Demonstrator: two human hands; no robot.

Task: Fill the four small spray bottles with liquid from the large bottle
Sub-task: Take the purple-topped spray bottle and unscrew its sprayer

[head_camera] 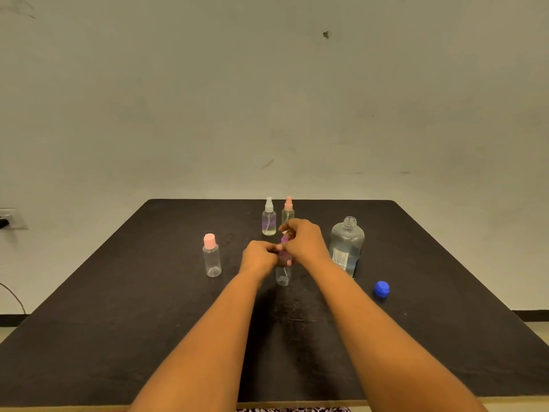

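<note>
Standing uncapped on the right of the desk (118, 322), the large bottle (347, 242) is partly filled with clear liquid; the print on its white label (340, 258) cannot be read, and a blue cap (381, 289) lies near it. At the centre a purple-topped spray bottle (283, 274) is clasped in the curled grip of the left hand (259, 258), its top pinched by the right hand (304, 237). Behind are seen a white-topped spray bottle (269, 217) and a pink-topped spray bottle (288, 207), the latter partly hidden; a pink-capped bottle (211, 257) stands apart, left.

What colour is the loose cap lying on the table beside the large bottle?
Blue. The cap shows best in the head view.
</note>
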